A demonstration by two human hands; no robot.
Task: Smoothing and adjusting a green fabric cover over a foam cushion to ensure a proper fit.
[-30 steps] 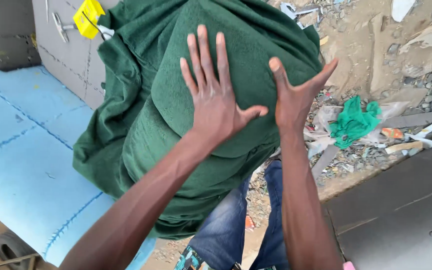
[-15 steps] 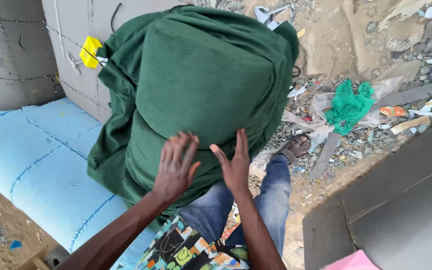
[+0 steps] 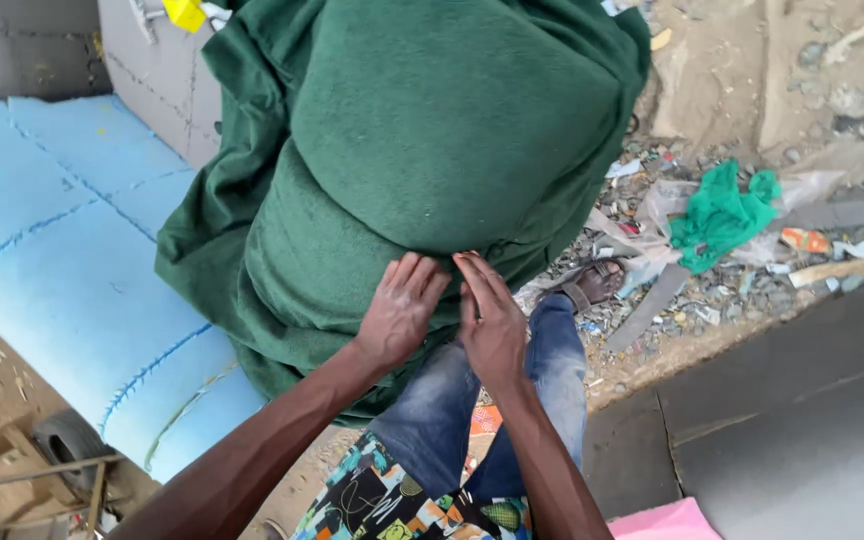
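Observation:
A large cushion wrapped in dark green plush fabric (image 3: 432, 130) rests against my knees and fills the upper middle of the view. My left hand (image 3: 400, 312) lies on the lower edge of the fabric, fingers together and pressing on the cloth. Beside it, my right hand (image 3: 492, 318) touches the same edge, fingertips at the fold where the upper cushion overlaps the lower one. The two hands almost touch. Whether either hand pinches the cloth I cannot tell. Below them are my blue jeans (image 3: 432, 420).
A quilted light blue foam pad (image 3: 62, 270) lies at the left. A grey padded piece (image 3: 152, 70) with a yellow tag (image 3: 186, 14) stands behind. Rubble, a green rag (image 3: 717, 212) and a sandalled foot (image 3: 592, 284) lie on the right. Grey slab (image 3: 782, 430) bottom right.
Both hands slid down the green fabric from the cushion's face to its lower edge and drew together. The fingers, spread before, are now closed up. The view moved closer.

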